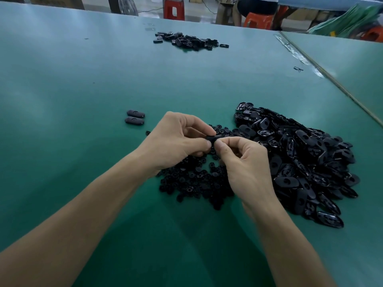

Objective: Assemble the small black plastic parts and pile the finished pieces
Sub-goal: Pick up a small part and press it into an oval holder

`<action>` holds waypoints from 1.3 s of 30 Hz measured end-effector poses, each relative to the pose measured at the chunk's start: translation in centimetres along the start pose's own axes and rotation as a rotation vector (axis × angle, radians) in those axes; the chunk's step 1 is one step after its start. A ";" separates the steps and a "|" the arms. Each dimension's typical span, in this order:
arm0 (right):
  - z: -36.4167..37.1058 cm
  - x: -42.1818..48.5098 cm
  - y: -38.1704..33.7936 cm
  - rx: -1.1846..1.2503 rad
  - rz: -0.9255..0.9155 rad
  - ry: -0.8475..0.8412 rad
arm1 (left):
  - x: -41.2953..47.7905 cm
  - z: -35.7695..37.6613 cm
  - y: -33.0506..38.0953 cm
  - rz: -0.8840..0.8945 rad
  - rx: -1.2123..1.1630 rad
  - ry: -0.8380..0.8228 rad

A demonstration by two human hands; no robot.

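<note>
Over the near middle of the green desk I hold a small black plastic part between both hands, raised above the surface; my left grip is curled, thumb and forefinger pinching the part's left end, the other fingers tucked under; my right grip is curled too, thumb and forefinger pinching the right end, so the two thumbs all but meet; most of the part is hidden by my fingers, and I cannot tell whether it is one piece or two.

Directly under my hands lies a scattered heap of small round black parts, spreading toward me; just right of it, and touching it, sits a much larger heap of oval black shells, some with the hollow side up, some with the smooth side up.

To the left of my hands, apart from both heaps, a pair of closed oval pieces lies side by side on the desk; far across the desk is a low pile of black pieces, well apart from everything near me.

On the right a taped seam runs beside the edge of a second green desk; beyond the far edge stand a red stool and an orange stool with a person seated on it.
</note>
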State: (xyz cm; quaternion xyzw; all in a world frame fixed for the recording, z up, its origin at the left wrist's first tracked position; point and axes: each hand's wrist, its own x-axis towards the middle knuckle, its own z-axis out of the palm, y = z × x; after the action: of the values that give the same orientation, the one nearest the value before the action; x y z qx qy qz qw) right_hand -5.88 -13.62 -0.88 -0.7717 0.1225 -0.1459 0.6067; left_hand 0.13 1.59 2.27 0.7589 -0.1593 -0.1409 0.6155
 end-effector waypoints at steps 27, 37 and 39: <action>-0.3 -0.2 -0.5 -0.066 -0.140 -0.023 | 0.6 -0.6 -1.0 0.032 -0.006 -0.077; -1.1 0.0 -0.7 0.178 -0.002 -0.163 | 0.6 -1.1 -0.8 0.011 -0.017 -0.117; -1.0 0.1 -0.5 0.125 -0.006 -0.134 | 0.5 -1.0 -0.9 0.016 0.002 -0.110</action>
State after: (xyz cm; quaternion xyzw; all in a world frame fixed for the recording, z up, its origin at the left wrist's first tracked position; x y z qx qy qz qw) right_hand -6.20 -14.43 -0.15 -0.7407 0.0700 -0.1032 0.6601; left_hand 1.09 2.41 1.59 0.7492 -0.1990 -0.1773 0.6064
